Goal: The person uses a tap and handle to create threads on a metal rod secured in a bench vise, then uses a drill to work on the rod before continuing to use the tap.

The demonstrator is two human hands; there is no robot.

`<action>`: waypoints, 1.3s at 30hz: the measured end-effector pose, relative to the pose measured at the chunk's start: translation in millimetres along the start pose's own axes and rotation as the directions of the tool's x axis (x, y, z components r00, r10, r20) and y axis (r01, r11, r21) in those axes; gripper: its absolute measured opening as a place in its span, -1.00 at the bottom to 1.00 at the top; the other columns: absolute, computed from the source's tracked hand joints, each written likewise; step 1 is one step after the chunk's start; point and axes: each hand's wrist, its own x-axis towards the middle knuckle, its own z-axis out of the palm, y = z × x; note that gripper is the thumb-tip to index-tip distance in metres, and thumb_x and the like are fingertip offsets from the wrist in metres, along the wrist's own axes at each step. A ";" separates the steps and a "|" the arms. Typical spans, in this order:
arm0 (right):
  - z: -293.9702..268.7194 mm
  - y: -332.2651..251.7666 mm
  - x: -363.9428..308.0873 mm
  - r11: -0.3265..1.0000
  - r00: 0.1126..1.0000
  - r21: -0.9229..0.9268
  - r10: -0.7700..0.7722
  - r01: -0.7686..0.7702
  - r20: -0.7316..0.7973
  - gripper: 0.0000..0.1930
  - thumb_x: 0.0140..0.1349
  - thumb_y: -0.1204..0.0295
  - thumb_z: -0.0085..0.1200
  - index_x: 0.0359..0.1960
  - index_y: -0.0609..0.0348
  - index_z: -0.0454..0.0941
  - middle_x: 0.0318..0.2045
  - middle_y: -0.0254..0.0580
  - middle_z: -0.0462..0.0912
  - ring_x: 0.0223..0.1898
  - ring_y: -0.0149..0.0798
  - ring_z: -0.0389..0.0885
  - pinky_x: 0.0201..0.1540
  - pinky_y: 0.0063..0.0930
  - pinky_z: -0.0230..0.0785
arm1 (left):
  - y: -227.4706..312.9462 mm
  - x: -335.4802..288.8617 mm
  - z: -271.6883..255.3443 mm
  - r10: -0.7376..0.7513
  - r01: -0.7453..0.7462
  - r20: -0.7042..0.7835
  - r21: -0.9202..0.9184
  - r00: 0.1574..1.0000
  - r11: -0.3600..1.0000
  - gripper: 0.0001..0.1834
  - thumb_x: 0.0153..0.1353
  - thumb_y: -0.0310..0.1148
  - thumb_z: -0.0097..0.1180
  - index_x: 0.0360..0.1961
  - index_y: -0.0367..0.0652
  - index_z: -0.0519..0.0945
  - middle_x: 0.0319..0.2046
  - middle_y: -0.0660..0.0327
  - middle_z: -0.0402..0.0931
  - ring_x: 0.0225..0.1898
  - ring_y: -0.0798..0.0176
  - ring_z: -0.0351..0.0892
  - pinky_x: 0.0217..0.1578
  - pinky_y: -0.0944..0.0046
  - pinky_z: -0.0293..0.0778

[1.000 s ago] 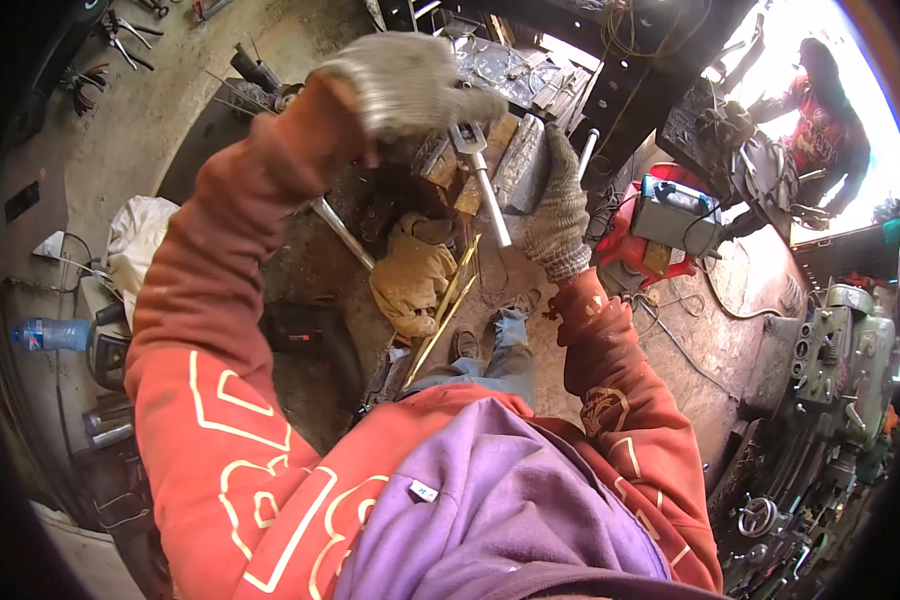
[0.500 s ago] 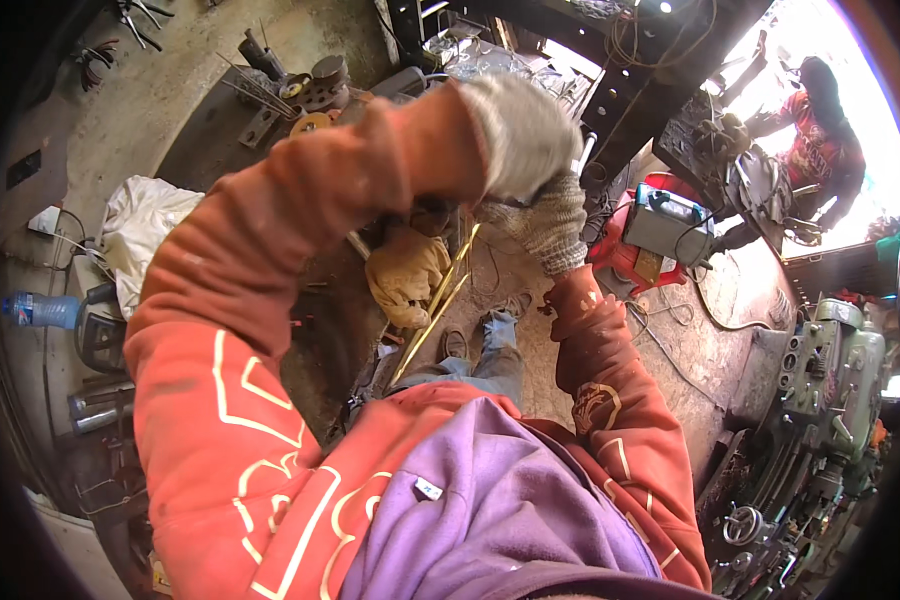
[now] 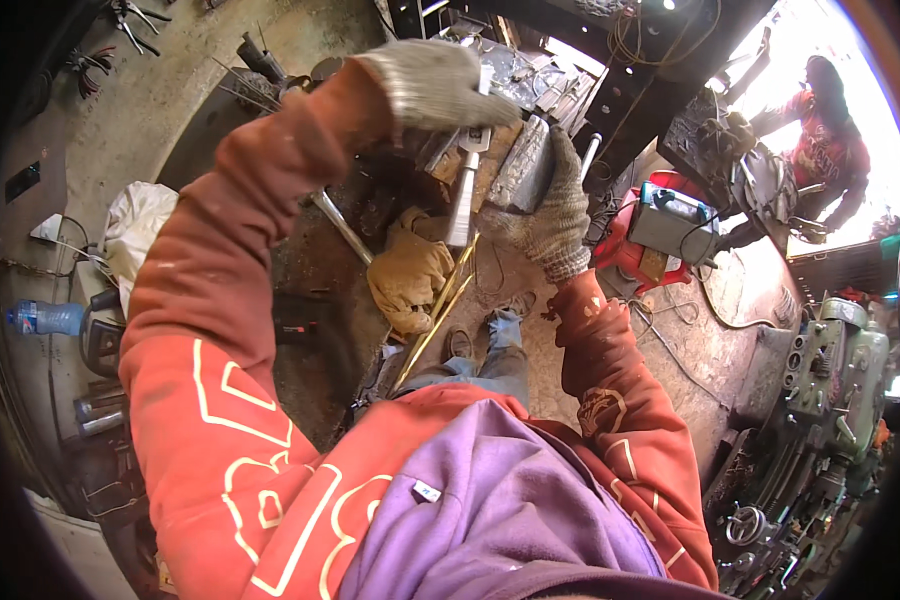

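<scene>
My left hand [image 3: 445,88], in a pale knit work glove, is over a long flat metal bar [image 3: 465,190]. The bar runs beneath the glove and shows at both sides of it, with a slot close to the fingers. The grip itself is partly hidden. Beside it my right hand [image 3: 548,220], gloved too, rests against a worn grey metal block [image 3: 520,165]. Its fingers stretch along the block's dark side, and its thumb reaches left by the near end. A rusty brown piece [image 3: 445,160] sits left of the block.
Below my hands are a tan cloth [image 3: 410,270] and thin yellow strips [image 3: 435,330]. A metal rod [image 3: 342,228] slants toward the cloth. At the right stand a grey boxed machine [image 3: 675,225] with cables and a green machine tool [image 3: 840,370]. Another person [image 3: 825,150] works beyond.
My left hand has moved left and up, away from my right hand. The flat metal bar and grey block now show. My right hand's fingers are now stretched upward.
</scene>
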 end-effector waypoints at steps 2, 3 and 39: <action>-1.2 4.6 -3.5 0.996 0.998 0.065 0.059 -0.060 0.021 0.48 -0.37 -0.06 0.82 0.59 0.29 0.14 0.35 0.14 0.53 0.36 0.09 0.58 0.44 -0.11 0.47 | 37.6 18.3 -9.7 0.067 -0.067 0.005 0.019 0.998 0.998 -0.67 0.30 -0.24 0.26 0.06 -0.03 0.74 -0.24 0.01 0.70 -0.15 -0.12 0.73 -0.09 0.01 0.65; -0.3 -1.1 -2.2 0.996 0.998 0.070 0.057 -0.059 0.029 0.48 -0.37 -0.06 0.82 0.59 0.29 0.14 0.35 0.14 0.53 0.36 0.09 0.58 0.44 -0.11 0.47 | 51.1 14.9 -9.5 0.089 -0.091 -0.050 -0.047 0.995 0.995 -0.69 0.27 -0.26 0.29 0.01 -0.04 0.76 -0.29 -0.03 0.71 -0.14 -0.16 0.75 -0.11 -0.02 0.65; 3.1 21.0 -11.1 0.996 1.000 0.091 -0.007 0.005 0.027 0.39 -0.18 0.10 0.74 0.65 0.25 0.05 0.48 0.06 0.37 0.51 -0.01 0.38 0.60 -0.15 0.19 | -23.3 14.6 8.1 0.328 -0.360 -0.186 -0.180 0.926 0.915 -0.61 0.34 -0.06 0.26 -0.09 -0.18 0.77 -0.40 -0.03 0.72 -0.36 -0.07 0.74 -0.22 -0.02 0.68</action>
